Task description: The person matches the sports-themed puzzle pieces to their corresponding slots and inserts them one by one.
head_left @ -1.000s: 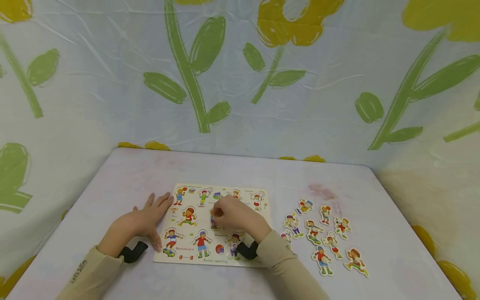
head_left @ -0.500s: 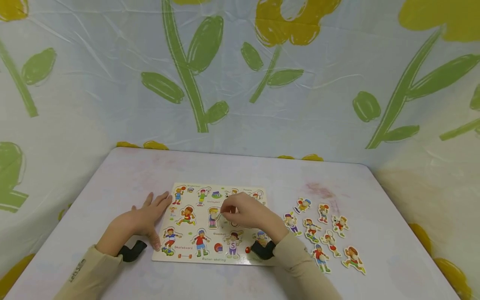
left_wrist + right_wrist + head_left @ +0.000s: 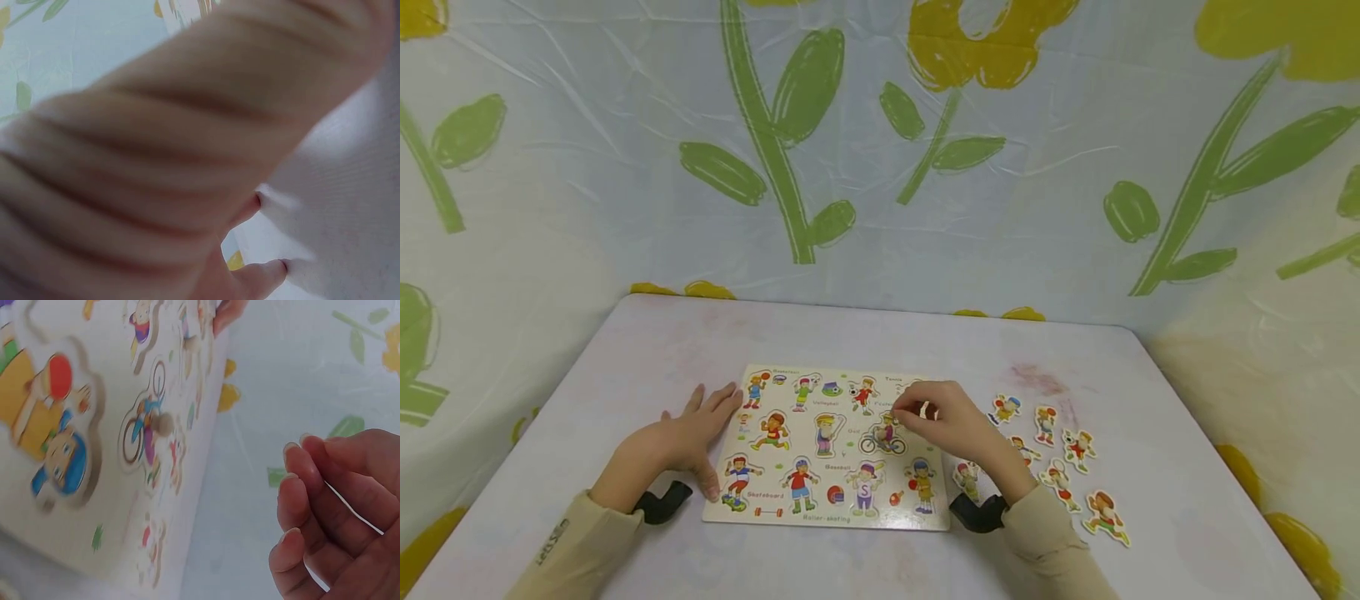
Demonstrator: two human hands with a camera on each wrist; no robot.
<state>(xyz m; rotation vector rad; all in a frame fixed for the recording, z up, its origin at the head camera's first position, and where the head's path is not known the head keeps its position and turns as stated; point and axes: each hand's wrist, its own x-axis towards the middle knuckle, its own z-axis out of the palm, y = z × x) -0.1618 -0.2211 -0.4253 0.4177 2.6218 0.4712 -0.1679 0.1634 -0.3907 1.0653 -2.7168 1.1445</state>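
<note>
On my remote feed, a person's left hand [image 3: 681,437], fingers spread and gripping nothing, rests at the left edge of a sports puzzle board [image 3: 846,447] on the desk [image 3: 850,333]. The right hand [image 3: 953,417] hovers over the board's right side, fingers loosely bent and thumb near the fingertips, holding nothing that I can see, near a knobbed cyclist piece [image 3: 889,434] lying on the board, right of a golfer figure [image 3: 826,435]. Right of the board I see loose pieces on the desk, including a runner [image 3: 1105,515], a tennis player [image 3: 1059,481], a footballer [image 3: 1079,450] and a basketball player [image 3: 1046,424]; the right arm partly hides others
</note>
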